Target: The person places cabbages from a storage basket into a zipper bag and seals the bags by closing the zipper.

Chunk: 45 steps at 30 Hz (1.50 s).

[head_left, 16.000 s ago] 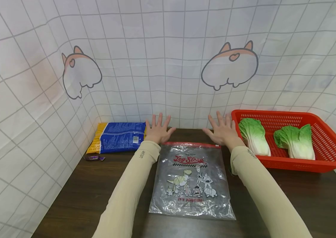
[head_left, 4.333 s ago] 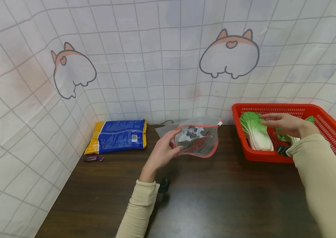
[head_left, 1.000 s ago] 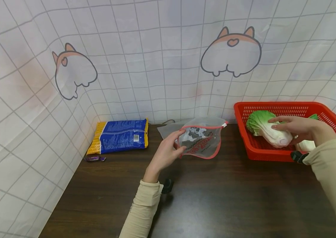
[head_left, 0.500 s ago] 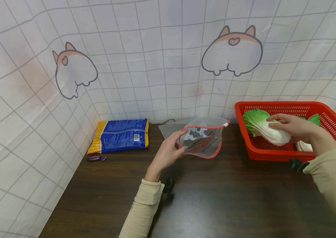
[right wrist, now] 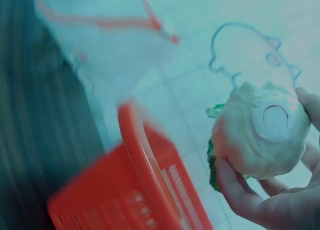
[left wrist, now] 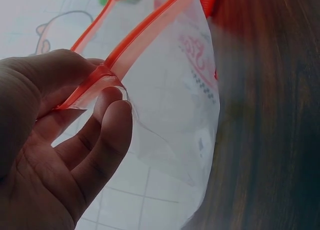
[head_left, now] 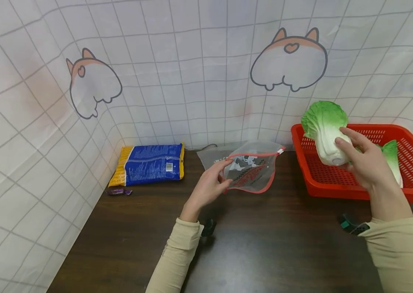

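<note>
Above the red basket (head_left: 338,191), our right hand (head_left: 369,165) now has a cabbage (head_left: 327,134) raised, green leaves upward and pale base toward us; half a second ago it lay low between the basket's walls. Our right fingers are curled round that base and grip it, its round end showing in the right wrist view. A second cabbage (head_left: 393,160) lies inside the basket, partly hidden behind our hand. Nearer the middle, our left hand (head_left: 208,187) pinches the red edge of the clear zip bag (head_left: 252,173) between thumb and fingers, as it did a moment ago, and the bag's mouth gapes, its slider (head_left: 280,151) at the right end. We judge the change to mean that the picking-up is done: one cabbage is free, while the parted bag near the basket on the table (head_left: 265,240) shows no cabbage inside.
</note>
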### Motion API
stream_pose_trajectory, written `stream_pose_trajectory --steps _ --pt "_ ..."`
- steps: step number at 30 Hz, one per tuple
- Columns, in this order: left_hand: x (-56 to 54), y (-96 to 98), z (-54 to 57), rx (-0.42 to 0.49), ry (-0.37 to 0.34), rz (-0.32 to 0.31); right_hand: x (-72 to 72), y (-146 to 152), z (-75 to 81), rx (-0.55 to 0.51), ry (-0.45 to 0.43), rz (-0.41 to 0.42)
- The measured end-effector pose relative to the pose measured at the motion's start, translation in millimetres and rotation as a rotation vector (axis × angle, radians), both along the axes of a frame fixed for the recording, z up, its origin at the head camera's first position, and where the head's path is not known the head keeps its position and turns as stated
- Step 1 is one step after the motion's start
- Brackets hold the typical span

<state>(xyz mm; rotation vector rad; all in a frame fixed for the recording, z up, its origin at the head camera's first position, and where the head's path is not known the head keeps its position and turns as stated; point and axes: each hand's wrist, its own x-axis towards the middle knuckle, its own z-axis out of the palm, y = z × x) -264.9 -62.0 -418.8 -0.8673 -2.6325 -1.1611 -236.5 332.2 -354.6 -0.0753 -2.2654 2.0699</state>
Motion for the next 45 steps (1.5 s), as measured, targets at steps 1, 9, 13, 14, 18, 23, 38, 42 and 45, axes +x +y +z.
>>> stream_pose_trajectory --steps 1,9,13,14,18,23,38,42,45 --pt "0.1 -0.1 -0.2 -0.001 0.002 0.002 4.5 -4.7 -1.2 -0.058 0.027 -0.004" --pt "1.8 -0.9 -1.0 0.013 0.002 0.011 32.9 -38.9 -4.9 -0.169 0.184 -0.053" --pt "2.3 -1.9 -0.4 0.016 0.004 0.019 41.3 -49.2 -4.1 -0.177 0.222 -0.110" --pt "2.4 -2.1 -0.2 0.019 0.006 0.019 43.2 -51.4 -4.1 -0.176 0.229 -0.126" --pt "3.1 -3.3 1.4 0.030 0.007 0.026 49.1 -59.0 -3.6 -0.167 0.260 -0.174" --pt "3.2 -3.9 1.6 0.033 0.005 0.035 53.3 -66.5 -0.5 -0.161 0.278 -0.186" --pt "0.6 -4.1 0.0 0.025 -0.014 0.019 63.9 -74.0 -4.3 -0.213 0.377 0.048" --pt "0.9 -5.3 0.9 0.034 -0.019 0.027 64.7 -75.3 -4.1 -0.181 0.382 0.059" --pt "1.2 -5.0 0.8 0.036 -0.015 0.029 65.6 -75.8 -4.2 -0.164 0.375 0.061"
